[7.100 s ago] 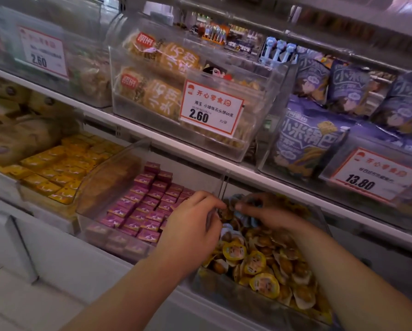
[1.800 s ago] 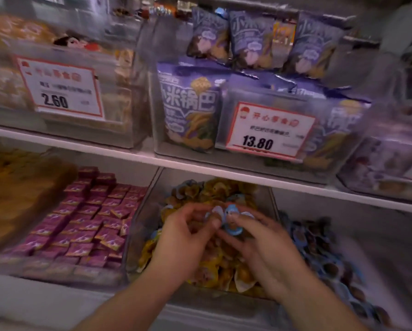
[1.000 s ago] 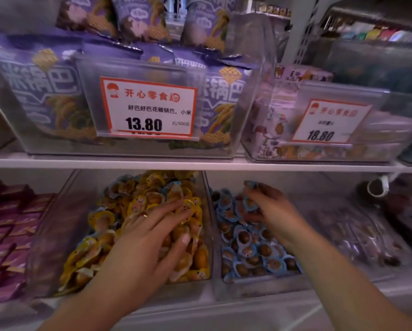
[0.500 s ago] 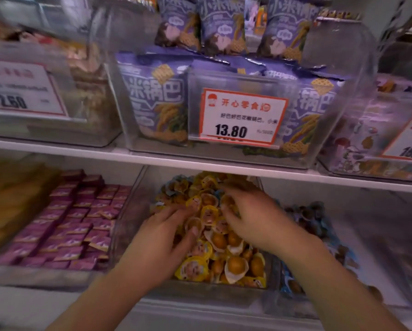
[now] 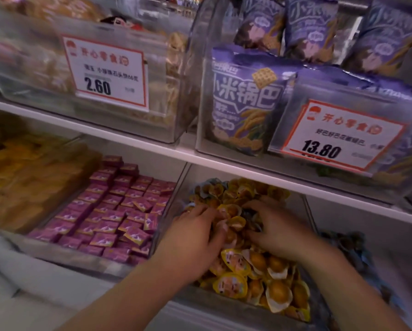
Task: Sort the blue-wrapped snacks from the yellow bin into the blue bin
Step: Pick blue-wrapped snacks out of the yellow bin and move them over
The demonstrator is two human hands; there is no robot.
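Yellow-wrapped snacks, small round packs with yellow rims and golden-brown contents behind clear film, fill the yellow bin, a clear plastic bin on the lower shelf. A few blue-wrapped snacks of the same round shape show among them: one at the back left corner of the pile, and a dark bluish one just beside the right hand's fingers, blurred.

Both hands lie on top of the pile in the yellow bin. The left hand rests palm down with its fingers bent into the snacks; whether they grip a pack cannot be told. The right hand rests palm down to its right, its fingers curled among the snacks near the bluish pack; whether they hold it cannot be told.

The blue bin stands immediately right of the yellow bin on the same shelf. Its contents are blue-wrapped packs, dark and heavily blurred.

Left of the yellow bin, a clear bin holds purple packets in rows. Further left, a bin holds orange packets.

On the upper shelf, one clear bin carries a price tag reading 2.60. The next bin holds purple snack bags and carries a tag reading 13.80.
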